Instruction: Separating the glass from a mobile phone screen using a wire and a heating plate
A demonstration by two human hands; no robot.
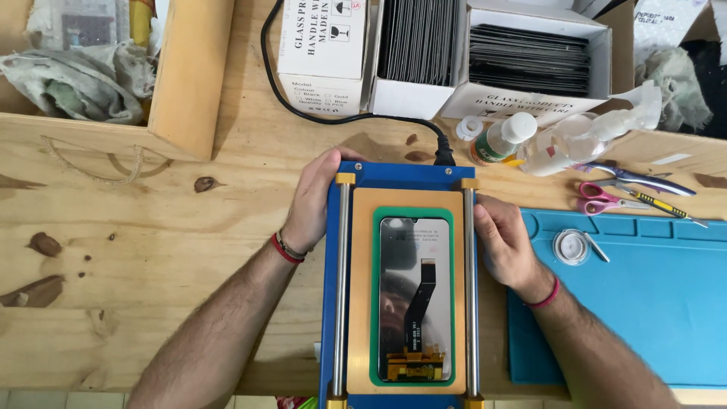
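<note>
Already the work looks set up rather than finished, as I judge it: the wooden table (151, 250) carries one blue machine (401, 176) with an orange plate, and in its green frame (374, 303) lies one phone screen (415, 299), back side up, its black flex cable running down the middle. The screen sits flat and centred between two upright metal rails (341, 288), one on each side. Nothing seems lifted or separated from the screen yet, so whatever is to be done to it on this plate appears still to come.

Both hands are on the machine. The left hand (314, 198) lies curled around the upper left corner of the blue frame, fingers wrapped over its edge. The right hand (503, 241) rests against the right rail with fingers loosely bent, pressing on the side and gripping nothing loose.

Counting downward by size: one blue work mat (651, 303) lies to the right of the machine, just beside the right wrist. Three white cardboard boxes (530, 68) stand along the far edge, two of them open and packed with dark glass sheets. Two clear bottles (560, 140) lie beside them. One pair of pink-handled scissors (606, 198) rests near the mat's top edge, with one small round dish (570, 246) on the mat. One black power cord (333, 113) plugs into the machine's top.
</note>
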